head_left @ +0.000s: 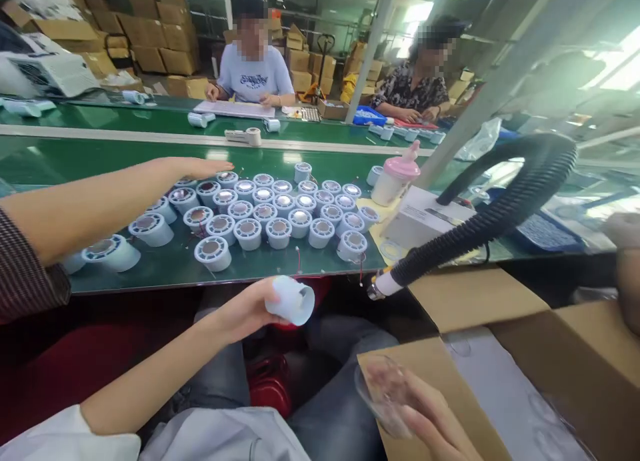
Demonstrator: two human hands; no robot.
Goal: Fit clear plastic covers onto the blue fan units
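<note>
My left hand (257, 309) is wrapped round a pale blue plastic cylinder (291, 301), its open end facing right, held in front of the table's near edge. At the lower right, my right hand (420, 407) grips a clear round plastic piece (383, 387) over a flap of the cardboard box. Several white-blue cylindrical units (279, 233) with round metallic tops stand grouped on the green table (165, 267), some with thin wires. Another person's hand (200, 169) reaches over the units from the left.
A black flexible hose (465, 227) with a metal nozzle arches at the right, beside a white box (425, 217) and a pink-lidded bottle (395, 181). An open cardboard box (480, 301) is at the lower right. Two people sit across the table; another person's arm (627, 261) shows at the right edge.
</note>
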